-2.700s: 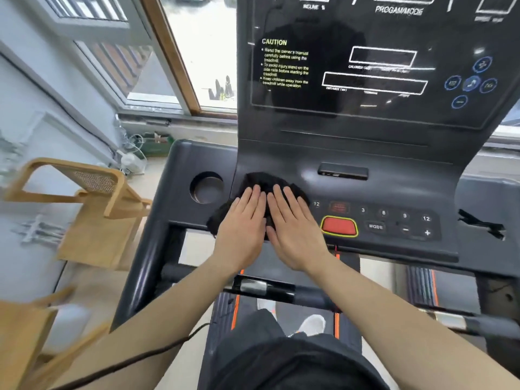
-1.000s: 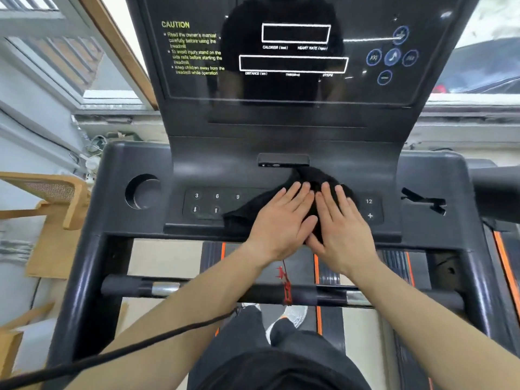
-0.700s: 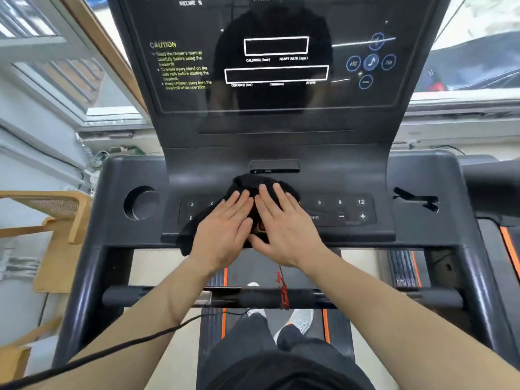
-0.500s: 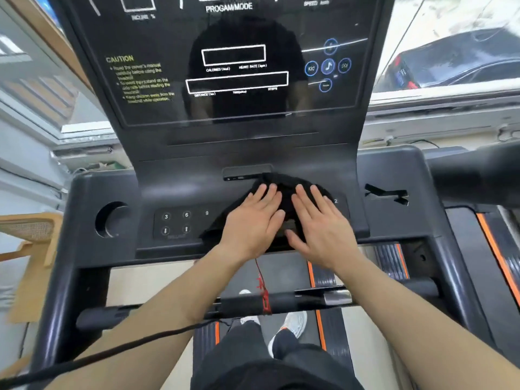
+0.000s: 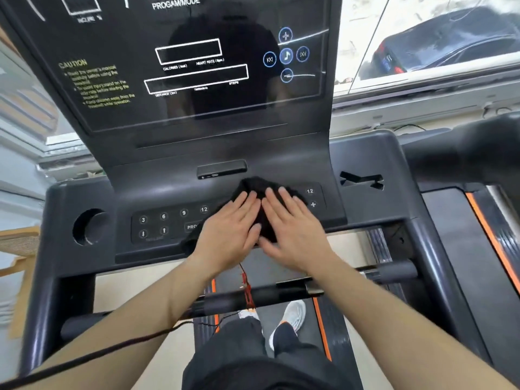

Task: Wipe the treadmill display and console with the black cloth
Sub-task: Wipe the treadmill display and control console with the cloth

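Both bare forearms reach forward from the bottom corners and converge toward the middle. The left hand [image 5: 229,230] lies flat, palm down, fingers straight and close together, pointing up and slightly right. The right hand [image 5: 294,229] lies flat beside it, fingers extended and slightly spread, angled up and left. Their inner edges nearly touch, thumbs tucked toward one another.

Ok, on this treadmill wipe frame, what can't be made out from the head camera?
- Middle buttons of the dark grey button console: covered by the crumpled black cloth, the left hand and the right hand.
- Glossy black display panel: its top is cut off by the frame edge.
- Yellow caution text: too blurred to read fully.
- Cloth's full extent: hidden under both palms.
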